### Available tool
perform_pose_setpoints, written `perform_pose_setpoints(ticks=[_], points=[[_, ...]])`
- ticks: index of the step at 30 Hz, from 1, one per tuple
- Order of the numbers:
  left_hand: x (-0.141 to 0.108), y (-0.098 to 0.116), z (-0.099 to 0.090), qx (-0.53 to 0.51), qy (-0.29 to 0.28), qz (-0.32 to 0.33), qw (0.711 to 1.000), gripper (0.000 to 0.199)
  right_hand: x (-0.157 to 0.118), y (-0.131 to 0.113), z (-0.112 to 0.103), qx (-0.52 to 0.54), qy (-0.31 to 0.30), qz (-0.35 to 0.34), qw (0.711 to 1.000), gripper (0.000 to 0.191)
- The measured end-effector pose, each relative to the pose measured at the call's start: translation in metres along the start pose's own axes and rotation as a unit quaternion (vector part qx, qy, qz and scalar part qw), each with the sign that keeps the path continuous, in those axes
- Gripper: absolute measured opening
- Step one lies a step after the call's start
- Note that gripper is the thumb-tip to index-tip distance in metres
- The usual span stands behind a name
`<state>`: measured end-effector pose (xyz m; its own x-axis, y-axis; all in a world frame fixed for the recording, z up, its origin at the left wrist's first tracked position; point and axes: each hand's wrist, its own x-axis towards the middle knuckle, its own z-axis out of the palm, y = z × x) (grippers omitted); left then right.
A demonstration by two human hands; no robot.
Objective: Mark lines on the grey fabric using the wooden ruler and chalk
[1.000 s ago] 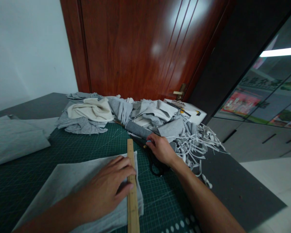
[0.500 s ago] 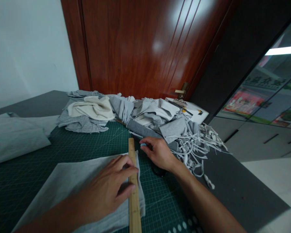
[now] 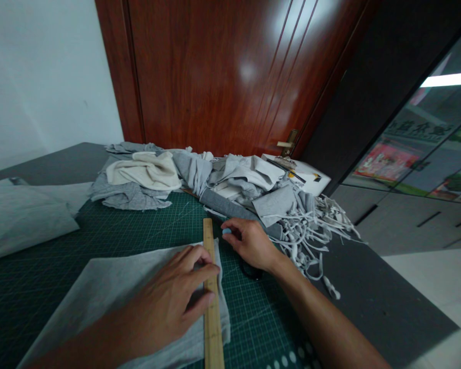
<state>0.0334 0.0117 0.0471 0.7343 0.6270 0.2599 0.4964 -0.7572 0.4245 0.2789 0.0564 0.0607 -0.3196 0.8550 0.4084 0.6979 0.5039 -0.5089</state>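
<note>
A wooden ruler point(image 3: 212, 328) lies lengthwise on pale grey fabric point(image 3: 111, 274), close to the fabric's right edge. My left hand point(image 3: 172, 292) rests on the cloth with its thumb and fingers spread, their tips pressing on the ruler. Just right of the ruler's far end, my right hand point(image 3: 251, 243) is closed in a pinch. Between its thumb and forefinger shows a small light-blue disc point(image 3: 226, 231). Under the right wrist lies a black object point(image 3: 252, 271), mostly hidden, so its kind is unclear.
A green cutting mat point(image 3: 169, 225) covers much of the grey table point(image 3: 384, 307). Heaped grey cloth point(image 3: 246, 177), cream cloth point(image 3: 146, 170) and tangled fabric strips point(image 3: 303, 230) lie along the back and right. More pale fabric point(image 3: 23, 215) is at left. Behind stands a wooden door point(image 3: 215, 77).
Very little differs. The light-blue disc shows slightly lower and more fully in my right fingers; my left hand and the ruler stay in place.
</note>
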Motion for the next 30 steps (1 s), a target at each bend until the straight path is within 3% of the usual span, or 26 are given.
perform_pose_setpoints(ticks=[19, 30], points=[[-0.0007, -0.0001, -0.0001, 0.002, 0.005, 0.004, 1.000, 0.017, 0.0007, -0.0013, 0.0029, -0.030, -0.034, -0.002, 0.999, 0.019], [-0.0019, -0.0013, 0.0019, 0.000, 0.026, 0.004, 1.000, 0.022, 0.0003, -0.0017, 0.0028, -0.033, -0.039, 0.001, 0.999, 0.019]])
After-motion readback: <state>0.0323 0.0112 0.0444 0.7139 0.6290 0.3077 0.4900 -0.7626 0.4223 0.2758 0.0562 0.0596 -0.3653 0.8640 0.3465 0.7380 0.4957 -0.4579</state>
